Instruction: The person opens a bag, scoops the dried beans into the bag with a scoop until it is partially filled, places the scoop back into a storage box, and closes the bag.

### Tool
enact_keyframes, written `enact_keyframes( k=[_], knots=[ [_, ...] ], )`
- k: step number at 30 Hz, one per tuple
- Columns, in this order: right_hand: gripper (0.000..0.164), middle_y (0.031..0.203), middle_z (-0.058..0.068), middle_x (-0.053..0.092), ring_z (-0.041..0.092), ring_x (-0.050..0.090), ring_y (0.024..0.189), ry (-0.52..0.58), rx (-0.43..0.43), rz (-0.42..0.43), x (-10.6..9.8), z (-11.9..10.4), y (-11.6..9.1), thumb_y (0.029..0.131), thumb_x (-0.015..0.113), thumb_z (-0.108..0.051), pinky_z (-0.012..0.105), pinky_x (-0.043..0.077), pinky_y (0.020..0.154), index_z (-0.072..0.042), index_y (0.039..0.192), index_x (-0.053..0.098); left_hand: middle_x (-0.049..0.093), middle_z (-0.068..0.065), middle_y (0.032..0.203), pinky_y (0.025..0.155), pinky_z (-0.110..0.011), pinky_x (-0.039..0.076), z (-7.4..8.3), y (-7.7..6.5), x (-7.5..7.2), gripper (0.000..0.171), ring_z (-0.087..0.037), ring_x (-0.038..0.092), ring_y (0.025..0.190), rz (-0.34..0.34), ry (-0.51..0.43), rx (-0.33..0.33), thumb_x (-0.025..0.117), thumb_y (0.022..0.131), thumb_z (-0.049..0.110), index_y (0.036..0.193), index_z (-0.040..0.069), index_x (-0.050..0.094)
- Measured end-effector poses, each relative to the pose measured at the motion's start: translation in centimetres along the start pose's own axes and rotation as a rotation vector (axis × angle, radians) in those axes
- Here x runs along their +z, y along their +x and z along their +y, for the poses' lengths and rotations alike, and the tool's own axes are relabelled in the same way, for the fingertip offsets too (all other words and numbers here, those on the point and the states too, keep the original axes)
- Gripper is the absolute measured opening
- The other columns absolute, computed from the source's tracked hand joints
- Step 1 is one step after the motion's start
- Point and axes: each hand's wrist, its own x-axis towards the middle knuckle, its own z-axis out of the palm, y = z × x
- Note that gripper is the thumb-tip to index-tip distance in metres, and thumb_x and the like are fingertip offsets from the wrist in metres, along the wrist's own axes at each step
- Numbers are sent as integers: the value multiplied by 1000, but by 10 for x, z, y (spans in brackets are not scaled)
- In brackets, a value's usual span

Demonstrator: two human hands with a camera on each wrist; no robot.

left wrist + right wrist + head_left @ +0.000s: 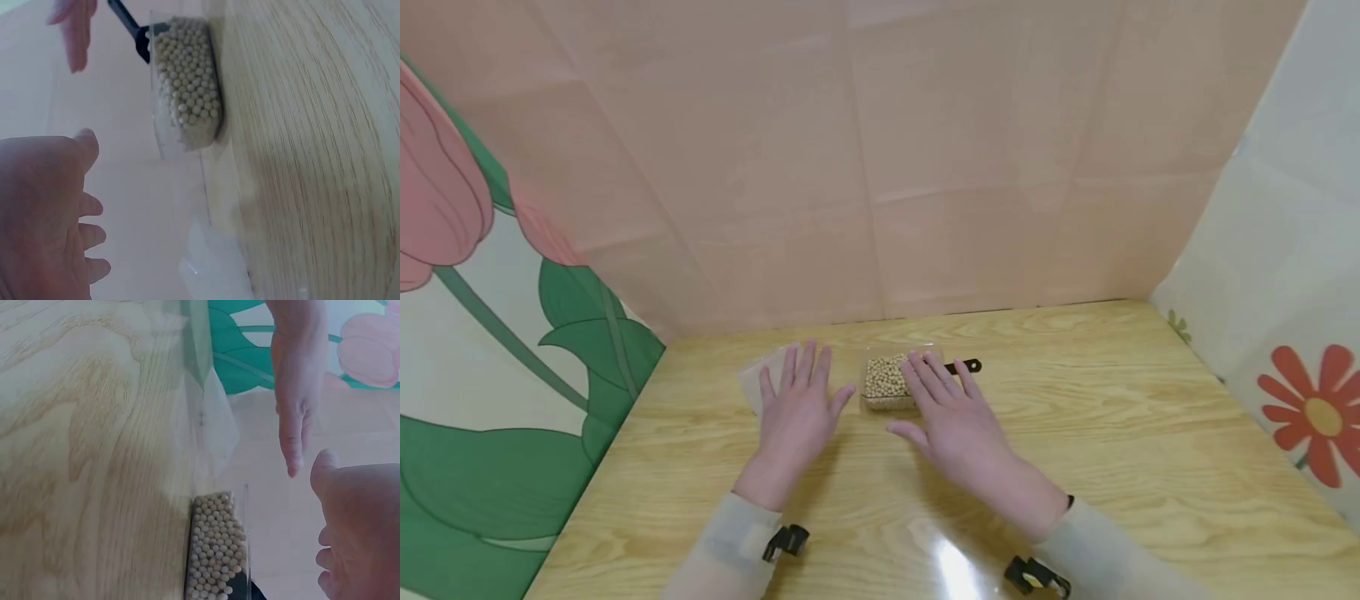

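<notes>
My left hand [800,417] hovers palm down with spread, straight fingers, overlapping a clear plastic bag [752,382] in the head view. To its right, my right hand [958,425] also hangs over the table, fingers straight and holding nothing. Between them, a clear plastic box [156,112] filled with small round beige beans [886,377] sits on the wood; the right fingers cover part of it in the head view. A black handle [970,366] with a hole sticks out over the box's right side. Its other end is among the beans, partly hidden.
The wood-grain table [1112,433] runs back to a pink sheet [880,208] hung behind it. A wall with tulip prints [445,183] borders the left side, and one with a red flower print [1322,417] the right.
</notes>
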Motion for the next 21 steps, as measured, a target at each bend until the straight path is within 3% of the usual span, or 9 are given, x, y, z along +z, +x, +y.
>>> enact_keyframes(
  k=[7,13,21],
  knots=[
    [87,181,12,16,33,17,168,41,-1,2,6,-5,8,112,52,-61,57,2,133,-6,174,28,15,-14,183,126,-76,0,-11,3,4,79,-40,4,169,-9,-11,-47,43,115,60,176,12,26],
    [87,181,12,15,34,17,168,35,-21,-5,13,-8,17,112,47,-63,58,3,133,-7,175,26,6,-12,184,126,-75,-4,-20,6,7,80,-39,-2,169,-61,-32,-91,39,116,61,177,13,19],
    [86,181,10,13,32,13,168,37,-4,-19,21,-12,26,113,43,-65,57,1,133,-10,176,25,11,-18,182,123,-81,1,-31,9,11,79,-45,3,167,-48,-71,-112,42,116,57,176,9,23]
  ],
)
